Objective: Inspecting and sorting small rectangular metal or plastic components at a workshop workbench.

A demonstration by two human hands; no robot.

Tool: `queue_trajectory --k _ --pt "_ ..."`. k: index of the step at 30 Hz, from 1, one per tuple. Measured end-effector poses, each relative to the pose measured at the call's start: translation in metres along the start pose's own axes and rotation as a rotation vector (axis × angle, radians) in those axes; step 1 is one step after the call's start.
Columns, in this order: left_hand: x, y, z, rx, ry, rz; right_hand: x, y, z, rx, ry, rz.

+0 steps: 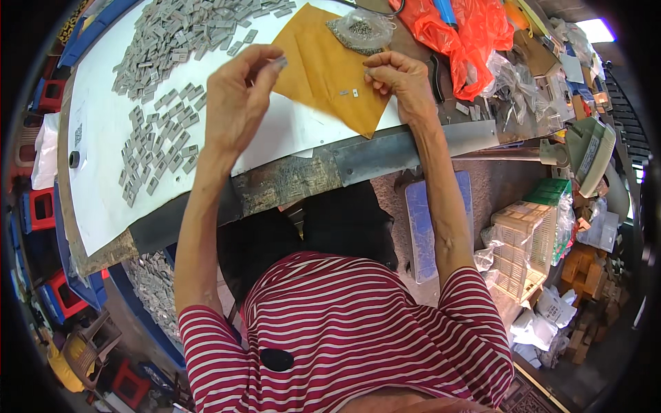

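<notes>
My left hand is raised over the white-covered table, thumb and forefinger pinching a small grey rectangular piece. My right hand is closed in a pinch above the right side of a tan sheet; something tiny may be at its fingertips, too small to name. Just left of those fingers, two small pieces lie on the sheet. A clear plastic bag of small metal parts rests on the sheet's far edge. Loose grey pieces lie spread left of my left hand, with a large heap beyond.
Red plastic bags and clear bags crowd the table's right side. A dark strip runs along the near edge. Below stand a blue stool, a beige crate and, at left, a bin of grey pieces.
</notes>
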State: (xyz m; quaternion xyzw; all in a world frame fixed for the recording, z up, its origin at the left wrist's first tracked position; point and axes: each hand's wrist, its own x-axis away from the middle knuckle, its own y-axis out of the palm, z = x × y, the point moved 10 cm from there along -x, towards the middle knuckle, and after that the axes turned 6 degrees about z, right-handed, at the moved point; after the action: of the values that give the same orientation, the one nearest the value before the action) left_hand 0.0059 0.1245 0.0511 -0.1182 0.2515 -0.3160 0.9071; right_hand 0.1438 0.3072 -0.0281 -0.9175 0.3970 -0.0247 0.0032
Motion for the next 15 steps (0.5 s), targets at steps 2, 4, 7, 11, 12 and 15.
queue_trajectory --k 2,4,7,11,12,15 --pt "0.015 0.008 -0.006 0.220 -0.147 -0.044 -0.001 -0.001 -0.002 -0.049 -0.007 0.022" --pt "0.025 0.010 -0.003 0.257 -0.208 -0.071 -0.001 -0.002 -0.002 -0.053 -0.001 0.016" --pt "0.043 0.020 -0.012 0.449 -0.365 -0.127 -0.006 -0.004 0.001 -0.071 0.027 0.001" --pt "0.056 0.023 -0.019 0.609 -0.440 -0.137 -0.003 -0.002 0.000 -0.073 0.054 -0.018" --pt "0.058 0.024 -0.019 0.606 -0.433 -0.147 -0.001 -0.002 -0.004 -0.058 0.036 -0.025" --pt "0.065 0.026 -0.020 0.603 -0.433 -0.141 0.009 0.004 -0.009 -0.032 0.019 -0.043"
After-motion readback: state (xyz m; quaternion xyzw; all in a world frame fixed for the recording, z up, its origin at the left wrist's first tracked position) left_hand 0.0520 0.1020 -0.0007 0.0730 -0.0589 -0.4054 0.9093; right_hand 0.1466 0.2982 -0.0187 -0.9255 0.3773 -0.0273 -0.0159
